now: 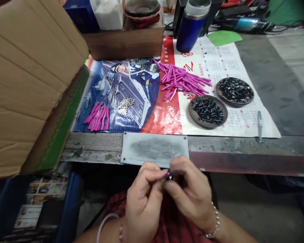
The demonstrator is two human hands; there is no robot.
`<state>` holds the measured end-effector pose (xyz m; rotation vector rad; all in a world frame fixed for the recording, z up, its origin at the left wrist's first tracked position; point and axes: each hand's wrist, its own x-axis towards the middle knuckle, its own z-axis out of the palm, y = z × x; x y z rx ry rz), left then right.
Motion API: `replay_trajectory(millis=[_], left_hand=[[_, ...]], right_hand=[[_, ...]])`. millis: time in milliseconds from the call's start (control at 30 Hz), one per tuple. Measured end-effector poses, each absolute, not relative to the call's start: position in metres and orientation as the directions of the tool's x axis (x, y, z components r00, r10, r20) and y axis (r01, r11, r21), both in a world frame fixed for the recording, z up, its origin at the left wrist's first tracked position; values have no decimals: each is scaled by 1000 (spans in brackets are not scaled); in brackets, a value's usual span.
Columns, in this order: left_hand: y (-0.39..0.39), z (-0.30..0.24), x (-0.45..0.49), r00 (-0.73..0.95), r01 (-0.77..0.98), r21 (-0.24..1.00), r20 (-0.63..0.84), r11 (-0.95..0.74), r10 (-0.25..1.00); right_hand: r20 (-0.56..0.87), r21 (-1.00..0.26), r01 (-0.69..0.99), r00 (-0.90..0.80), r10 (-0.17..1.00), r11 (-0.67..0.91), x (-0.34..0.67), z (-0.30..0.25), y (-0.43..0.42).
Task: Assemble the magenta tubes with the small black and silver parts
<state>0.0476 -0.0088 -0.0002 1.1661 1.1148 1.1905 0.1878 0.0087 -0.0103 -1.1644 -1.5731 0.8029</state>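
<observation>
My left hand (144,199) and my right hand (190,194) meet below the table's front edge, over my lap. Both are closed in a pinch on one small magenta piece (168,174) with a tiny metal part at its tip. On the table lie a big heap of magenta tubes (183,81), a smaller bundle of magenta tubes (98,117) and a little pile of silvery metal rings (125,105). Two round dishes hold small black parts, one nearer (208,111) and one farther right (235,91).
A poster calendar (218,64) covers the table, with a grey metal plate (154,148) at its front edge. An open cardboard box (27,77) stands at left. A blue flask (192,25) and a wooden box (124,42) stand at the back.
</observation>
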Motion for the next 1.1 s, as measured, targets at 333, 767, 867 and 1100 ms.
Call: replay_trajectory(millis=[333,767,867,1100], left_hand=[[-10,4,59,74,-62,998,-19,23,997],[-16,0,57,73,-52,999,12,-9,997],[-17,0,56,72,-36,999,26,-23,997],[-17,0,51,50,-35,997,70,-68,996]], right_hand=[[-80,-982,-145,-246,966,-119,187,-15,8],[96,-995,-31,-219,971,91,189,-10,1],[131,-991,9,-212,968,136,187,-10,0],[223,-963,111,-172,959,244,184,-9,-4]])
